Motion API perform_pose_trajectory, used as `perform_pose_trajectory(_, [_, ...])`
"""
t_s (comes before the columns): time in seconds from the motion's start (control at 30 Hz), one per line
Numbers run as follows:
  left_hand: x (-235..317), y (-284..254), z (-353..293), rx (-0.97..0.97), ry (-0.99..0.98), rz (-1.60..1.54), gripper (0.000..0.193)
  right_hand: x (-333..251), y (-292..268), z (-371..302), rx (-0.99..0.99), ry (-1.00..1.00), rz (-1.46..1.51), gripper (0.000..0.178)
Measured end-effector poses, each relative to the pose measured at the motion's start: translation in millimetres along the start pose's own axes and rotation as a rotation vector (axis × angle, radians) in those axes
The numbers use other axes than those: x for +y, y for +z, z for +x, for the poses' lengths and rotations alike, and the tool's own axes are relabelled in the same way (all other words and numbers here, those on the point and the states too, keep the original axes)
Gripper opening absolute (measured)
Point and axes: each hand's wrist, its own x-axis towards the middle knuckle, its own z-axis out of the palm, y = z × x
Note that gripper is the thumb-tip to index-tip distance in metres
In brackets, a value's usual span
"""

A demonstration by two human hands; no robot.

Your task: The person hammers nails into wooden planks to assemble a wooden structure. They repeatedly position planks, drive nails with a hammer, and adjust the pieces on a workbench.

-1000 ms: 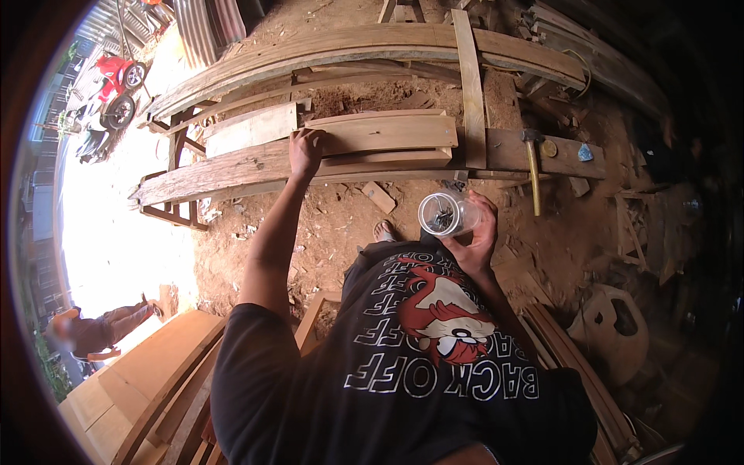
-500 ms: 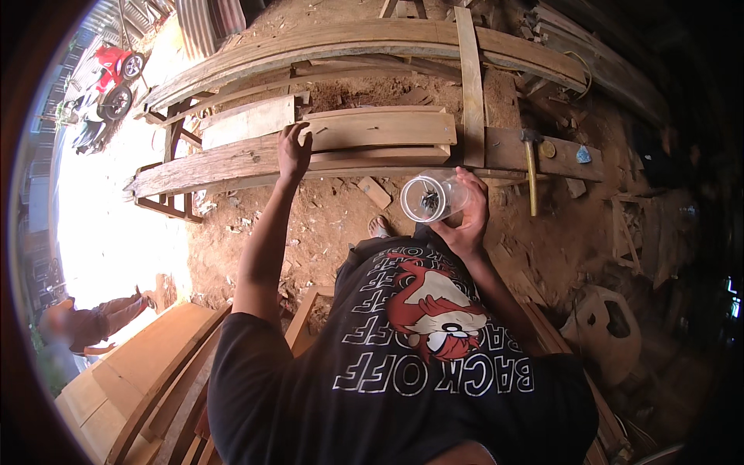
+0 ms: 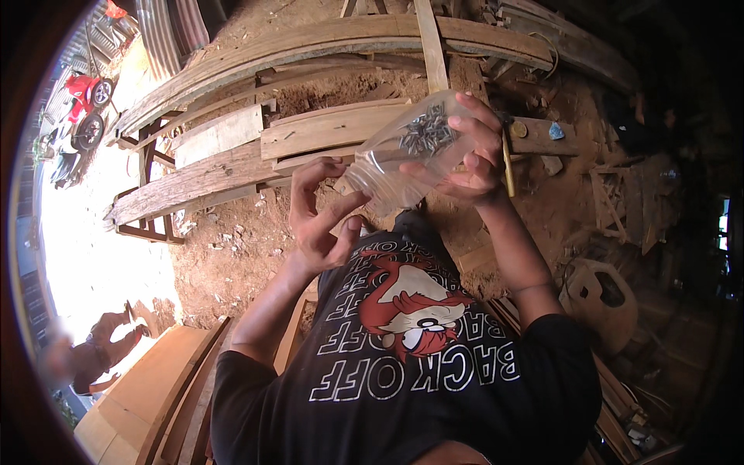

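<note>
My right hand [image 3: 474,159] is wrapped round a clear plastic jar [image 3: 387,167], holding it tilted above the workbench edge. Loose dark metal nails or screws [image 3: 430,130] lie bunched toward the jar's base; their exact kind is too small to tell. The mouth of the jar points down and left, toward me. Beside that mouth is my left hand [image 3: 318,213], its fingers apart and slightly curled, with nothing visible in it. Behind the jar, boards [image 3: 310,136] rest on the bench plank [image 3: 186,186].
A hammer with a yellow handle [image 3: 509,167] lies right of my hand, its head hidden. Nearby sit a round yellowish item [image 3: 518,129] and a small blue bag [image 3: 556,131]. A long beam [image 3: 325,39] spans the far side. Another person [image 3: 105,349] is at lower left.
My right hand has raised the jar and tipped its mouth down to the left, and the contents show more plainly. My left hand has left the boards and come to the jar's mouth.
</note>
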Motion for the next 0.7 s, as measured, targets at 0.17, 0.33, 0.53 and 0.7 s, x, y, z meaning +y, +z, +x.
perform_pose_trajectory(0.17, [14, 1, 8, -0.007, -0.234, -0.020, 0.033, -2, 4, 12, -0.091, -0.037, -0.035, 0.121])
perform_pose_trajectory(0.33, [15, -11, 19, -0.028, -0.143, 0.055, 0.033, -17, 6, 10, -0.012, -0.027, 0.020, 0.105])
perform_pose_trajectory(0.53, [22, -6, 27, -0.036, -0.188, 0.034, 0.037, -22, -2, 10, -0.034, 0.093, 0.120, 0.088])
perform_pose_trajectory(0.7, [25, -12, 35, -0.077, -0.092, 0.061, 0.038, -33, -11, 6, -0.022, 0.070, 0.131, 0.087])
